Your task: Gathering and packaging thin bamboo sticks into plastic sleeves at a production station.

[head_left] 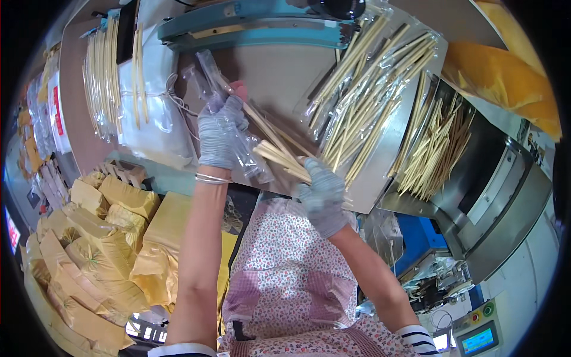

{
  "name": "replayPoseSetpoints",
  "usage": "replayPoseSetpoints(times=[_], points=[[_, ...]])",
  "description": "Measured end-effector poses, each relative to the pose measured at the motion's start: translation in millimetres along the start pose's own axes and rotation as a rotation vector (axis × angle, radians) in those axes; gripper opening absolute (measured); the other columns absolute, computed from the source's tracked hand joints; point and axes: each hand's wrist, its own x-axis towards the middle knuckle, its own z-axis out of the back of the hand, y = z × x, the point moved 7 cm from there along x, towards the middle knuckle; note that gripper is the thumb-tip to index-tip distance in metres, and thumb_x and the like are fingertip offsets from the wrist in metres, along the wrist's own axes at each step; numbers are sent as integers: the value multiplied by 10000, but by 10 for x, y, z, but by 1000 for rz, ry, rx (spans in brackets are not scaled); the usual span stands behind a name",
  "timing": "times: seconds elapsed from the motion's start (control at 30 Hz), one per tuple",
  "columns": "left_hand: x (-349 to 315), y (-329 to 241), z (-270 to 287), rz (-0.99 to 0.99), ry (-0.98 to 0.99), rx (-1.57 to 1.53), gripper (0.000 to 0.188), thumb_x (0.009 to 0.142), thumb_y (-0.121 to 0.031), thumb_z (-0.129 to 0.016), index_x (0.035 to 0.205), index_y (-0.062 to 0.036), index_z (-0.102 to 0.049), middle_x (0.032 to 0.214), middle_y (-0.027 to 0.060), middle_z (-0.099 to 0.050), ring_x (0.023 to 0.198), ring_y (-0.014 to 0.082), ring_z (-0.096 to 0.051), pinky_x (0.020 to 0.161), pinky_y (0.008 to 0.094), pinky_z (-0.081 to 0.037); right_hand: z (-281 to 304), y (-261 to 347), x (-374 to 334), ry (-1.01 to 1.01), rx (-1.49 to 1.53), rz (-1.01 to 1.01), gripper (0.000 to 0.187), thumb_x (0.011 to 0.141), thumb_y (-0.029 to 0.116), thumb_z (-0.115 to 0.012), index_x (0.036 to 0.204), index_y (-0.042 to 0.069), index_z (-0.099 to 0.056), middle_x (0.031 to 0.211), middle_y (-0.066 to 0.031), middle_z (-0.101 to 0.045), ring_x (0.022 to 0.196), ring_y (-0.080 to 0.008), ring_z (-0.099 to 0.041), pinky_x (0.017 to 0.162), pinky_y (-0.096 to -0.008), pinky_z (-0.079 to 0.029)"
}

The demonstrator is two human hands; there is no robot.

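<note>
My left hand (220, 134), in a grey knit glove with a pink fingertip cover, is closed on a clear plastic bag (256, 163) near the table's middle. Part of the plastic sticks out beyond the fingers. My right hand (323, 193), gloved too and slightly blurred, grips a small bundle of pale wooden sticks (279, 157) just right of the bag. More thin sticks slant between the two hands; which hand bears them I cannot tell. To the right lie several clear bags filled with wooden sticks (380, 89).
A teal bar-shaped machine (256, 30) spans the table's far side. At left sit stick bundles (102, 80) and a tied stack of clear bags (156, 119). Loose sticks (437, 149) fill a metal tray (488, 205) at right. Yellow wrapped packages (98, 250) are piled at lower left.
</note>
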Motion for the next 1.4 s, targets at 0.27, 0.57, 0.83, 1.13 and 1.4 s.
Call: replayPoseSetpoints(times=[0.27, 0.57, 0.83, 1.13, 1.4], points=[[78, 49, -19, 13, 255, -380, 367, 881, -161, -540, 1200, 11, -484, 1001, 121, -602, 513, 41, -362, 460, 176, -335, -275, -218, -119, 327, 581, -657, 273, 812, 167, -639, 1010, -12, -579, 745, -30, -600, 714, -87, -574, 623, -221, -463], [169, 148, -51, -18, 167, -65, 439, 890, -309, -511, 1185, 16, -503, 997, 125, -612, 588, 51, -441, 538, 194, -374, -322, -142, -133, 259, 717, -805, 182, 813, 160, -646, 904, 21, -572, 713, 21, -546, 642, -38, -496, 575, -190, -417], [72, 92, -44, 164, 291, -208, 230, 879, -202, -579, 1008, -16, -620, 813, 50, -628, 580, 54, -486, 521, 200, -406, -356, -196, -176, 270, 720, -783, 178, 817, 158, -642, 890, 14, -569, 680, 11, -551, 617, -46, -498, 561, -206, -419], [-378, 359, -205, 6, 67, 132, 197, 879, -204, -577, 933, -26, -643, 700, -17, -587, 579, 46, -491, 539, 199, -411, -411, -108, 141, 32, 644, -609, 199, 836, 210, -629, 857, 13, -617, 654, -7, -566, 556, -67, -500, 484, -238, -408], [-661, 319, -66, 122, 166, 237, 253, 907, -245, -529, 906, -23, -651, 622, -67, -478, 515, 15, -379, 451, 188, -277, 396, -106, 757, 18, 506, -654, 202, 839, 224, -623, 878, 26, -609, 624, 41, -492, 527, -32, -418, 451, -193, -327]])
